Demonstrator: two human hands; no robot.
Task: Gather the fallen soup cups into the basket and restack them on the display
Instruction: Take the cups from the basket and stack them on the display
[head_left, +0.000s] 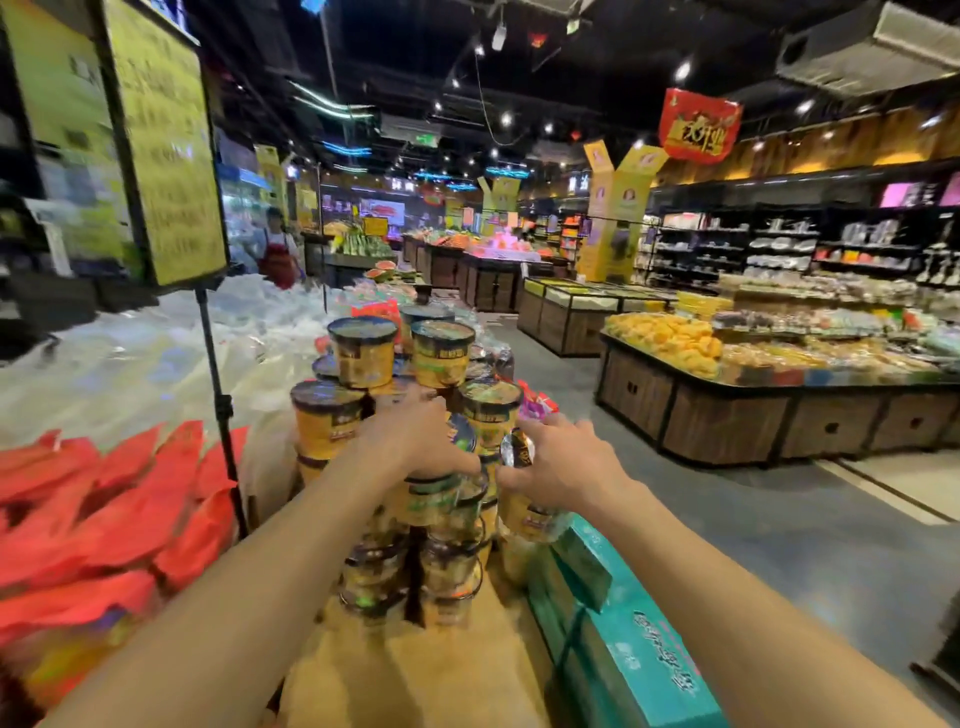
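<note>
Head view, blurry. Restacking step: seat each cup lid-up and centred on the one below. The cup stack (328, 421) looks shaky, so avoid side pushes.

Left hand (415, 441) curls round a tilted soup cup (461, 437) at mid-stack. Right hand (569, 465) grips a second soup cup (525, 514) near its rim, touching the stack's right side. Basket not in view.

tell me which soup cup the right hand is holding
The tilted cup at the right edge of the stack, beside the teal box. The right hand grips its side; the other cups sit in the stack.
</note>
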